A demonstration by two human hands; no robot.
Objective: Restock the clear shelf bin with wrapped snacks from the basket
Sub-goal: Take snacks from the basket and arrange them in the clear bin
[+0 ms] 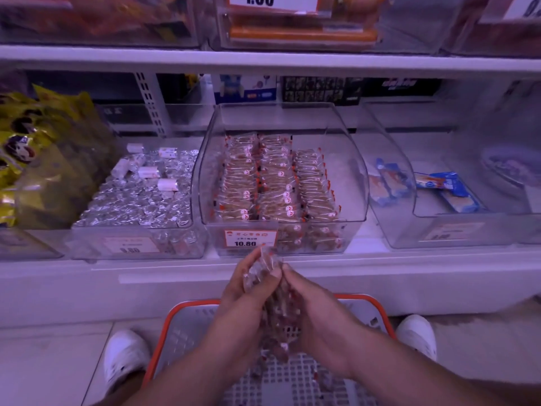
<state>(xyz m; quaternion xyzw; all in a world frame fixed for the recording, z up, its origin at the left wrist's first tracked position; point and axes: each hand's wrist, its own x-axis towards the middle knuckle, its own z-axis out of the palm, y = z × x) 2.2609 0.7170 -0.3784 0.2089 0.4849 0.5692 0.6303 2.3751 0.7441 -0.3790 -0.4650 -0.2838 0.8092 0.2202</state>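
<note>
A stack of small clear-wrapped snacks (273, 291), brownish with red and white marks, is pressed between my two hands just above the orange-rimmed basket (377, 312). My left hand (243, 291) curls around one side of the stack, and my right hand (310, 303) grips the other. Directly ahead on the shelf sits the clear shelf bin (355, 183), holding neat rows of the same snacks, with an orange price label (250, 238) on its front. My white shoes (124, 358) flank the basket.

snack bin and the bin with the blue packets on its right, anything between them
Nothing: in the head view the snack bin and the blue-packet bin stand side by side, with only a narrow strip of bare white shelf between them.
</note>
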